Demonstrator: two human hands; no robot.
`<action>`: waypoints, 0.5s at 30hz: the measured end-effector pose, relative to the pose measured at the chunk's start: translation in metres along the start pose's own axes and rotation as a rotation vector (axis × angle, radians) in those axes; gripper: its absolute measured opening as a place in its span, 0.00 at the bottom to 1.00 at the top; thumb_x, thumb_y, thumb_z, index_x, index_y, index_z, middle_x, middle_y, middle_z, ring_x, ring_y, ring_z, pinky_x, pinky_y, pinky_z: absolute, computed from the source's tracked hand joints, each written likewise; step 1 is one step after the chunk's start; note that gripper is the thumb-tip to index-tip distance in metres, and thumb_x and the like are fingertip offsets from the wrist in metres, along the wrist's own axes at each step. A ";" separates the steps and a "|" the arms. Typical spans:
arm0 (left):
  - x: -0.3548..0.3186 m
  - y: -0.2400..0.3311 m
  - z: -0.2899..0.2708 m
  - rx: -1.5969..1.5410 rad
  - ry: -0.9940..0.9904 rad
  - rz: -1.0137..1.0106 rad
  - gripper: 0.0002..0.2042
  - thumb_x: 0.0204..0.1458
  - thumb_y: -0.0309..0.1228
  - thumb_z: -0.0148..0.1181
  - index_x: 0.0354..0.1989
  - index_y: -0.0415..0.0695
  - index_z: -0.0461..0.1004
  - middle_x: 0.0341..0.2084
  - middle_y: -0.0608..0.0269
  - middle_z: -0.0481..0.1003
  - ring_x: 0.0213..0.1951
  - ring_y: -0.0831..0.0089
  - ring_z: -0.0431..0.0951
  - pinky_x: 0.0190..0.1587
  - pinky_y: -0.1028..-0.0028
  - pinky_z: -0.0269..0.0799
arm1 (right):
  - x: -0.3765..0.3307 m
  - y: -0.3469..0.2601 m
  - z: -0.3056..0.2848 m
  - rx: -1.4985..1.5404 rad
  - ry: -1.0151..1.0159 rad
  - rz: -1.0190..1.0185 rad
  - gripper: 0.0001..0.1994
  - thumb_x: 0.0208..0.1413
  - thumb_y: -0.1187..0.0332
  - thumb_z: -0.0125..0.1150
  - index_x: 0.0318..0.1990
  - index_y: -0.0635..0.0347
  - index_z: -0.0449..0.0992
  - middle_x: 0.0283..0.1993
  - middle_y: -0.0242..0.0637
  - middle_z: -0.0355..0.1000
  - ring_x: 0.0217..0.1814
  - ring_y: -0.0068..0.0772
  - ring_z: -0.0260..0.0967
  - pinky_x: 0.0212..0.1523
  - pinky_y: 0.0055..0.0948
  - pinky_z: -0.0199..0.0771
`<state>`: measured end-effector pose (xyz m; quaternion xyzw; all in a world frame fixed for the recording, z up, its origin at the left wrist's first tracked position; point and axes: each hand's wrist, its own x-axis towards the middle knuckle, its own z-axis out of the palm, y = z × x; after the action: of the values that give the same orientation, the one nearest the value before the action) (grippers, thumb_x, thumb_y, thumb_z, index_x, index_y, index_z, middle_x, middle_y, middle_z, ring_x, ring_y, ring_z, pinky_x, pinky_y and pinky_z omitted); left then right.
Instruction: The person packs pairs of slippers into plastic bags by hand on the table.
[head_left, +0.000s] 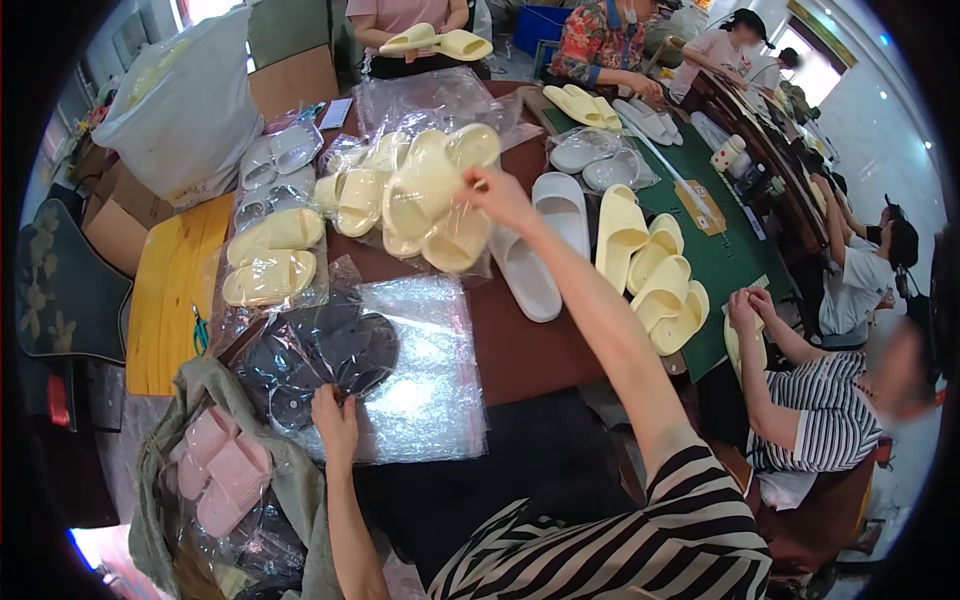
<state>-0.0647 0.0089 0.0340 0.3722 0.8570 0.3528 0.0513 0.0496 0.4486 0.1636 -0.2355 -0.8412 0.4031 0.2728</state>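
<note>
My right hand [500, 197] reaches far across the table, its fingers closed at the edge of a bagged bunch of pale yellow slippers [425, 200]. Close to me, my left hand [336, 420] pinches the near edge of a clear bag of dark slippers [320, 350]. That bag overlaps a stack of clear plastic bags [425, 350], which shine in the light. More bagged yellow slippers [275, 255] lie left of the bunch. A loose pair of pale grey slippers [535, 275] rests beside my right forearm, partly hidden by it.
An open green sack [300, 480] with bagged pink slippers [222, 468] stands at the near left. Scissors [200, 330] lie by a yellow wooden stool [165, 290]. Loose yellow slippers [655, 275] sit on the green mat [720, 310]. A co-worker in stripes [815, 405] sits at right; others work beyond.
</note>
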 end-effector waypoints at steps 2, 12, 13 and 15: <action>-0.004 -0.008 -0.009 0.002 -0.065 -0.115 0.16 0.50 0.24 0.63 0.46 0.36 0.68 0.40 0.48 0.71 0.45 0.50 0.70 0.49 0.56 0.64 | -0.001 -0.033 -0.034 0.143 -0.001 0.049 0.13 0.55 0.63 0.67 0.42 0.61 0.77 0.37 0.31 0.75 0.35 0.22 0.70 0.38 0.25 0.71; -0.010 0.090 -0.013 -1.047 -0.238 -0.307 0.33 0.66 0.55 0.41 0.70 0.41 0.55 0.61 0.49 0.67 0.57 0.55 0.71 0.58 0.58 0.70 | -0.072 -0.147 -0.025 0.291 -0.148 0.107 0.12 0.59 0.64 0.65 0.45 0.61 0.76 0.40 0.28 0.74 0.41 0.18 0.71 0.40 0.20 0.72; -0.007 0.090 -0.004 -1.366 -0.328 -0.461 0.37 0.65 0.61 0.36 0.71 0.42 0.53 0.62 0.49 0.66 0.59 0.54 0.71 0.58 0.56 0.71 | -0.083 -0.135 -0.007 0.396 -0.130 0.076 0.12 0.60 0.65 0.64 0.46 0.62 0.76 0.43 0.31 0.74 0.43 0.19 0.72 0.42 0.21 0.73; -0.010 0.089 0.009 -1.454 -0.331 -0.593 0.44 0.59 0.69 0.32 0.72 0.44 0.50 0.66 0.50 0.62 0.63 0.52 0.67 0.57 0.48 0.72 | -0.099 -0.114 0.013 0.512 -0.130 0.040 0.13 0.61 0.66 0.63 0.48 0.63 0.76 0.45 0.33 0.74 0.45 0.21 0.73 0.44 0.22 0.75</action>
<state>-0.0008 0.0501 0.0831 0.0499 0.4570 0.7347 0.4988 0.0938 0.3162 0.2219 -0.1489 -0.7227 0.6226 0.2606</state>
